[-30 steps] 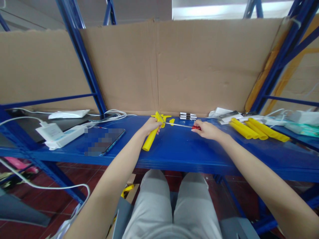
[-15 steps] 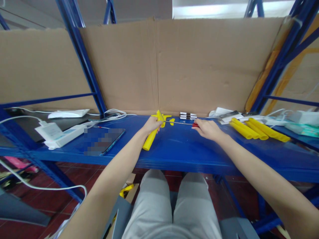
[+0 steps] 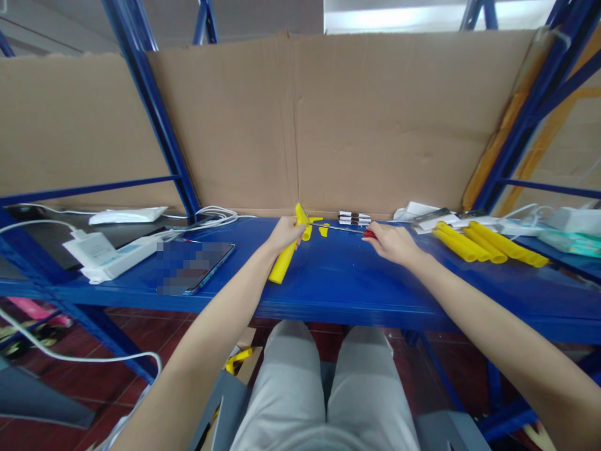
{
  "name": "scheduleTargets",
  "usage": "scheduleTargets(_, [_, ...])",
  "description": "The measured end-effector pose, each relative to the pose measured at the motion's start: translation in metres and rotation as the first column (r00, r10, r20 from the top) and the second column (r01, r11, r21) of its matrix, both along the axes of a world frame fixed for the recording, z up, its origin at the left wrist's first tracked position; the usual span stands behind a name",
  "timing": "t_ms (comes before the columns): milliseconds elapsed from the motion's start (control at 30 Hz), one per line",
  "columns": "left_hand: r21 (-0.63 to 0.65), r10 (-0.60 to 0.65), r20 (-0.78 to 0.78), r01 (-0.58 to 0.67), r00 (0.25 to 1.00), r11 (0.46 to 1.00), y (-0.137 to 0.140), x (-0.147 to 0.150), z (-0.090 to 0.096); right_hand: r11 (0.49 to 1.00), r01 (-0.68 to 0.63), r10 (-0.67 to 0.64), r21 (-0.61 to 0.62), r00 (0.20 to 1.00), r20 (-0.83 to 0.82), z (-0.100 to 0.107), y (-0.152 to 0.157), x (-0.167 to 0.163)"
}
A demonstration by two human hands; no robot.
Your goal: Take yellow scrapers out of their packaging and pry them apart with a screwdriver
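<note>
My left hand (image 3: 286, 234) is closed round a yellow plastic tube (image 3: 280, 266), whose near end slants down toward the shelf's front edge. In my right hand (image 3: 390, 241) is the red handle of a screwdriver (image 3: 345, 229). Its long metal shaft runs left, and the tip meets the upper part of the yellow piece beside my left fingers. The exact contact of the tip is too small to make out. Small yellow pieces (image 3: 323, 230) lie on the blue shelf (image 3: 338, 275) just behind the shaft.
Several yellow tubes (image 3: 488, 243) lie at the right, near white packets. Small black-and-white items (image 3: 354, 218) sit by the cardboard wall (image 3: 375, 125). To the left are a phone-like dark tablet (image 3: 200, 268), a white power strip (image 3: 122, 255) and coiled white cables (image 3: 218, 216).
The screwdriver shaft tilts a little more, its tip end slightly higher on the left. Both hands stay nearly in place, still holding the tube and the screwdriver.
</note>
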State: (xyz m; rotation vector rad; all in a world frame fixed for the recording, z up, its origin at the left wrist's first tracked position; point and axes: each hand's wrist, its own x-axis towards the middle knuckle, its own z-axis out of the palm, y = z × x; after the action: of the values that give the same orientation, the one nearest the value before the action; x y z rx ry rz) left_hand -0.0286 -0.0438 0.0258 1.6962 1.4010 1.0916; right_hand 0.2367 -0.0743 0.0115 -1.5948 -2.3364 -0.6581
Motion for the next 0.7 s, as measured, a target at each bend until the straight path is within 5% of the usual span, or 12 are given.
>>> scheduleTargets(233, [0.011, 0.037, 0.035, -0.037, 0.999, 0.999, 0.002, 0.002, -0.001, 0.998, 0.015, -0.016, 0.069, 1.000, 0.020, -0.001, 0.002, -0.001])
scheduleTargets(433, [0.052, 0.035, 0.065, -0.038, 0.997, 0.998, 0.002, 0.003, -0.003, 0.999, -0.027, 0.026, -0.016, 0.997, -0.068, -0.005, 0.011, 0.003])
scheduleTargets(600, [0.210, 0.059, 0.023, -0.062, 0.998, 0.976, 0.003, 0.002, 0.006, 0.990, -0.139, 0.140, 0.020, 0.988, -0.058, 0.005, 0.025, 0.006])
scheduleTargets(700, [0.398, 0.156, -0.093, -0.107, 0.983, 0.911, 0.008, 0.002, 0.024, 0.989, -0.108, 0.114, 0.098, 0.992, -0.058, 0.024, 0.039, 0.007])
